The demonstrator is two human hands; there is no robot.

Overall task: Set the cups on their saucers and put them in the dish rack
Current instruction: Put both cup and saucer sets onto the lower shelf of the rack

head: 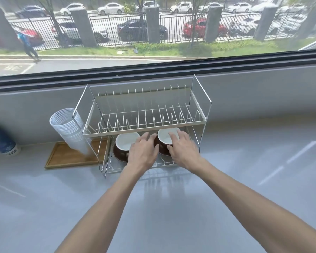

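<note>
From the head camera, both brown cups, the left cup and the right cup, already sit in the dish rack's lower tier, so little seems left. Their saucers are hard to make out. The left hand and right hand rest spread-fingered on the right cup, gripping nothing.

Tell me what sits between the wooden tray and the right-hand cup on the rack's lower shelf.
In the head view, the left cup and the left hand lie between the wooden tray and the right cup.
</note>
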